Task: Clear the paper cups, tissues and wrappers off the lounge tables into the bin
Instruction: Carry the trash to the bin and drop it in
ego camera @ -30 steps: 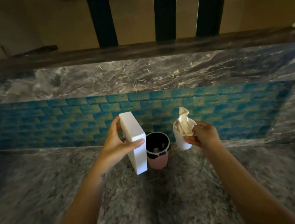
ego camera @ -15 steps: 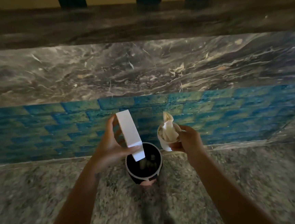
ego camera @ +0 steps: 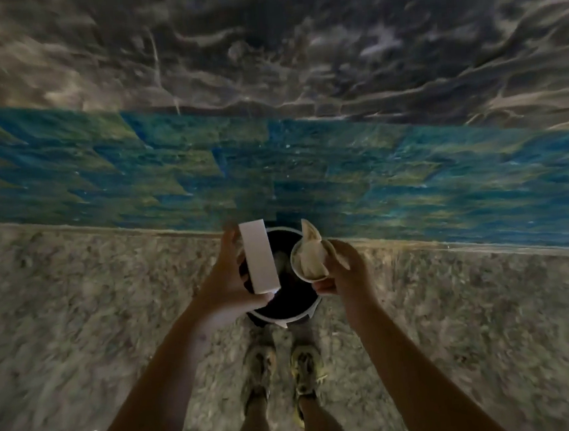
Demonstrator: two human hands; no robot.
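Observation:
A small round bin (ego camera: 294, 309) with a dark inside and a white rim stands on the speckled floor against the wall. My left hand (ego camera: 225, 285) grips a flat white box (ego camera: 258, 256) on edge, directly over the left half of the bin's mouth. A white paper cup (ego camera: 309, 259) stuffed with crumpled tissue is held by my right hand (ego camera: 344, 268) over the bin's right rim. The tissue pokes up out of the cup.
The wall behind the bin has a band of blue tiles (ego camera: 306, 165) under dark veined marble (ego camera: 296, 49). My two feet in shoes (ego camera: 282, 363) stand just in front of the bin. Grey speckled floor (ego camera: 79, 319) spreads to both sides.
I have stepped closer and the view has tilted down, so the bin now lies straight below my hands. Box and cup have moved over the bin's mouth, still held.

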